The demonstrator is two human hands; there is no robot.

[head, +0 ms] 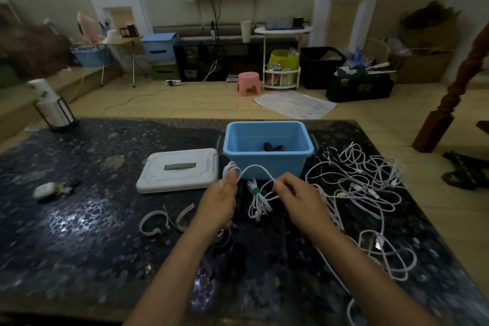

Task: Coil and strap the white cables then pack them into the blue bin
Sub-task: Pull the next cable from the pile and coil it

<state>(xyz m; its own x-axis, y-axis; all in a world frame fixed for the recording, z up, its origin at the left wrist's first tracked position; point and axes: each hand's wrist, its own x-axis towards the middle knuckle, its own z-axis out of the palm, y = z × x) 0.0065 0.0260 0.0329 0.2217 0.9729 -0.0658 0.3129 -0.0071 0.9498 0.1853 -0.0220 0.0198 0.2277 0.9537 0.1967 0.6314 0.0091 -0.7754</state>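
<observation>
We observe both hands raised just above the dark speckled surface (79,219), directly in front of the blue bin (267,149). The left hand (221,202) has its fingers curled, thumb pressed on top, gripping several loops of a white cable (254,168) at the fingertips. That cable arcs across to the right hand (297,197), whose fingers pinch it narrowly; beyond the right hand the cable trails down along the right forearm toward the near edge. Between the two hands, on the surface, lies a coiled white cable bundle (258,202) bound with a green strap (254,191). To the right of the bin and the right hand, a loose tangle of white cables (365,188) is spread over the surface. The bin stands open; a dark item (274,146) lies on its floor, which we cannot identify. The white lid (180,169) lies flat just left of the bin. Left of the left forearm, white straps (164,218) lie curled on the surface. A small white object (45,190) sits near the left edge, well apart from the work.
</observation>
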